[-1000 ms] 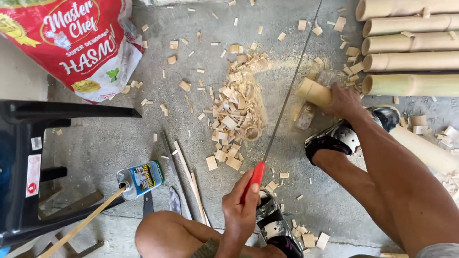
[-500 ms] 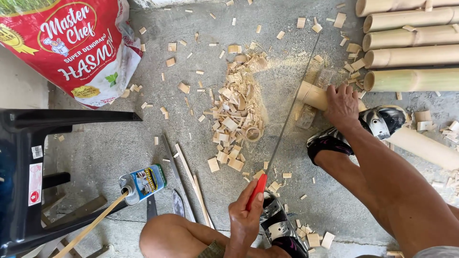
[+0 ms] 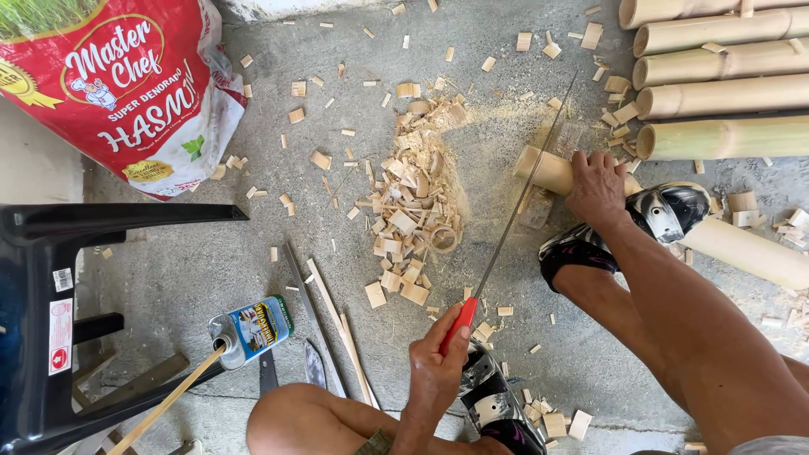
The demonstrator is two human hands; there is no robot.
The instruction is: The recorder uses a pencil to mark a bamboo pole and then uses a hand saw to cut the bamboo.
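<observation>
While the right hand [image 3: 597, 187] presses down on a bamboo pole [image 3: 552, 171] on the concrete floor [image 3: 168, 261], fingers wrapped over its top, the left hand [image 3: 438, 371] is clamped around the red handle [image 3: 456, 324] of a saw [image 3: 518, 206]. The blade runs from that handle at 6 o'clock up toward 1 o'clock, crossing the pole just beside the right hand's fingers, near the cut end. The pole's long axis lies from 10 o'clock to 4 o'clock, nearly square to the blade, and a black shoe [image 3: 628, 226] rests against it at 4 o'clock of the right hand. The right hand is the nearer one to the pole; the left hand sits well apart at the saw's far end. A heap of offcuts [image 3: 417, 206] and sawdust lies at 9 o'clock of the pole. More poles [image 3: 725, 93] are stacked at 1 o'clock. A red sack [image 3: 126, 93] leans at 10 o'clock, above a black plastic chair [image 3: 50, 320], and a small can [image 3: 250, 329] with thin slats [image 3: 337, 324] lies at 7 o'clock.
</observation>
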